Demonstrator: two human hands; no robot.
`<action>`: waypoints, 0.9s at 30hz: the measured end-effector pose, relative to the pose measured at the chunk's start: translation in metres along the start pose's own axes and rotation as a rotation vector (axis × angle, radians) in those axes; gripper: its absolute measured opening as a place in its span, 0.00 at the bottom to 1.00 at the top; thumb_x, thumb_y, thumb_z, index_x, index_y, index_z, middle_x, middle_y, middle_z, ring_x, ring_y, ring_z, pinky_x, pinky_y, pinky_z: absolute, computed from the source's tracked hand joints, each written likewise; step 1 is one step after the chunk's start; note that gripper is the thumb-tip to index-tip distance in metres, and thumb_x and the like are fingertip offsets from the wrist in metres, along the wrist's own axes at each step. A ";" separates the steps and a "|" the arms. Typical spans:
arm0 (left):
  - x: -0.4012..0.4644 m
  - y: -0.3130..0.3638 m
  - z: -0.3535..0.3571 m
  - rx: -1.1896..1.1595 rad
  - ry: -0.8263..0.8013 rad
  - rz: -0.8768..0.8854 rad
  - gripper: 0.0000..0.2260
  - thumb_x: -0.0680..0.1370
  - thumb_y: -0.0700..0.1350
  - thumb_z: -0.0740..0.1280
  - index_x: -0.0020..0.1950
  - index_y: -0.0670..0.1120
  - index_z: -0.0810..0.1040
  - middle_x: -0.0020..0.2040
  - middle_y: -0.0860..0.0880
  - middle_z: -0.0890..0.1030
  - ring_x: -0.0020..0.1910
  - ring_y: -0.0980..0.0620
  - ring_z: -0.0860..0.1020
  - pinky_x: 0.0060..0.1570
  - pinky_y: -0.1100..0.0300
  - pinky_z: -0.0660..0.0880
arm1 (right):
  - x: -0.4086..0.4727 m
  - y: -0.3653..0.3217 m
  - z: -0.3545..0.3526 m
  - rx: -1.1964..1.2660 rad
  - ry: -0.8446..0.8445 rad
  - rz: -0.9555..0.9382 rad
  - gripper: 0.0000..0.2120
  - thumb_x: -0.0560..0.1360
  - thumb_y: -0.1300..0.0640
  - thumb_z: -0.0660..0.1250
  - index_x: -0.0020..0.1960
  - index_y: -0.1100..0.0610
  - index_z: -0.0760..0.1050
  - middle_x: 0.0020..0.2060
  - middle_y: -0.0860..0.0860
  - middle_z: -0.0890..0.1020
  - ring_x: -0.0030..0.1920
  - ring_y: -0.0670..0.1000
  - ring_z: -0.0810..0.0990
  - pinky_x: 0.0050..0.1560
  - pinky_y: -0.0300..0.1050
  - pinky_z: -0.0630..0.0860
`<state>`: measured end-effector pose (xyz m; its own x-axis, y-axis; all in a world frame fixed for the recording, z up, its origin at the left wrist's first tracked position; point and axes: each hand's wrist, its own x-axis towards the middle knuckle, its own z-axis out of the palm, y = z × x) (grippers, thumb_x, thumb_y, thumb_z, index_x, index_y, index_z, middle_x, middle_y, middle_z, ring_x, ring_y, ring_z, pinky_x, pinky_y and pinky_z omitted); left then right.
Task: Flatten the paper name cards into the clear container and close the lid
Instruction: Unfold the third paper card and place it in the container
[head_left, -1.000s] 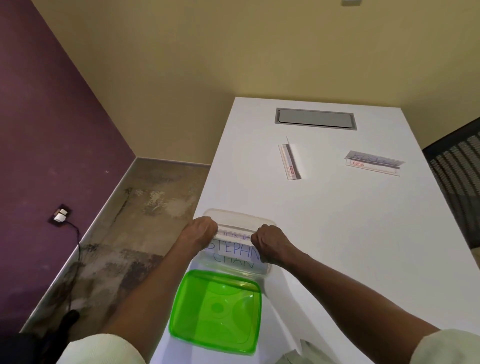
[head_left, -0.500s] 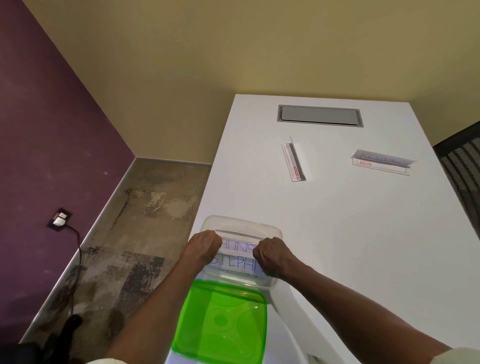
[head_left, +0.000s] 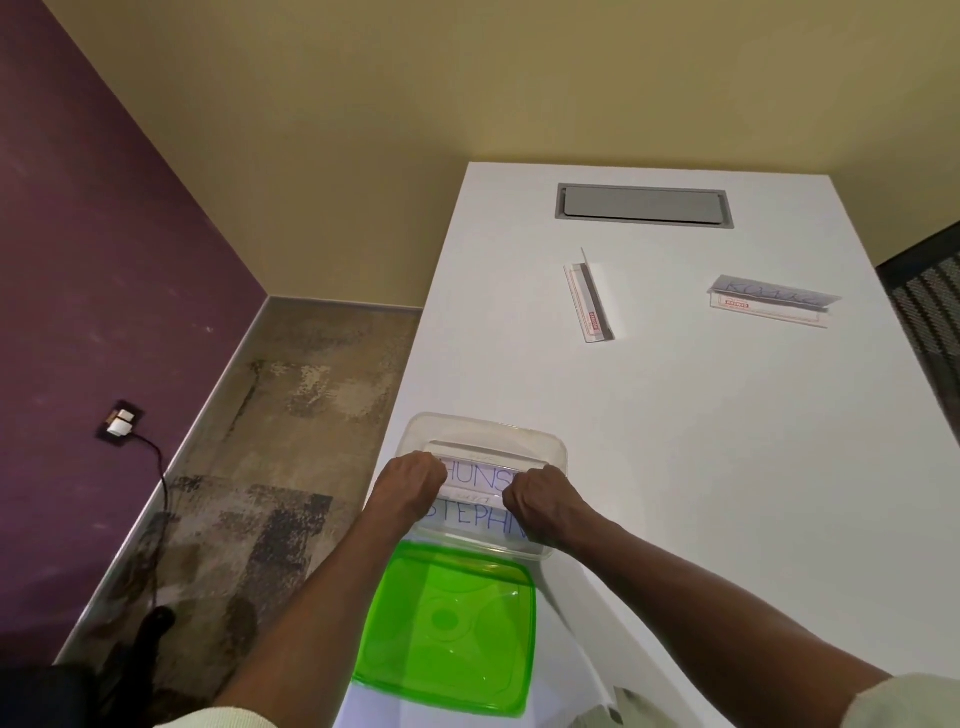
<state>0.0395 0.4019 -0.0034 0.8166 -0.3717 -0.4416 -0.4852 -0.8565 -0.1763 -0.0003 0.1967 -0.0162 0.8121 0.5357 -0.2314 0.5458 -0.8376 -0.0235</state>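
Both hands, left hand (head_left: 410, 486) and right hand (head_left: 540, 501), are pressing a name card (head_left: 480, 480) inside the clear container (head_left: 556, 452) at the surface's (head_left: 727, 467) near left edge, each grip curled closed on a card end. The green lid (head_left: 447, 629) is lying just nearer, off the container.

table (head_left: 675, 467) right bare, lid (head_left: 447, 634) near

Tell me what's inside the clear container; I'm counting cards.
Inside the clear container: a top name card reading "HUNS", another reading "STEPH" below. Both hands cover the card ends; anything underneath is hidden.
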 end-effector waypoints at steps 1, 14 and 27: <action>0.000 0.000 0.001 -0.001 0.001 0.000 0.10 0.73 0.35 0.66 0.53 0.43 0.79 0.53 0.43 0.80 0.54 0.43 0.79 0.52 0.52 0.75 | 0.000 0.000 0.000 0.002 0.002 -0.006 0.15 0.47 0.61 0.78 0.24 0.54 0.72 0.19 0.50 0.72 0.17 0.53 0.72 0.24 0.37 0.64; -0.006 0.009 -0.003 0.024 -0.018 -0.039 0.12 0.76 0.34 0.63 0.59 0.42 0.76 0.57 0.42 0.77 0.57 0.41 0.77 0.53 0.52 0.73 | 0.003 -0.002 0.001 -0.078 -0.005 0.000 0.12 0.53 0.61 0.79 0.27 0.55 0.75 0.22 0.51 0.76 0.21 0.53 0.75 0.27 0.38 0.60; -0.001 0.016 -0.061 -0.099 0.171 -0.126 0.12 0.75 0.32 0.61 0.55 0.42 0.78 0.53 0.42 0.79 0.52 0.42 0.80 0.48 0.53 0.75 | -0.008 0.007 -0.046 0.097 0.177 0.063 0.06 0.72 0.60 0.66 0.39 0.62 0.78 0.36 0.62 0.81 0.37 0.62 0.80 0.34 0.46 0.70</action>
<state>0.0496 0.3665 0.0476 0.9141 -0.3073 -0.2646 -0.3496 -0.9278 -0.1301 0.0062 0.1911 0.0302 0.8725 0.4849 -0.0607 0.4770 -0.8721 -0.1094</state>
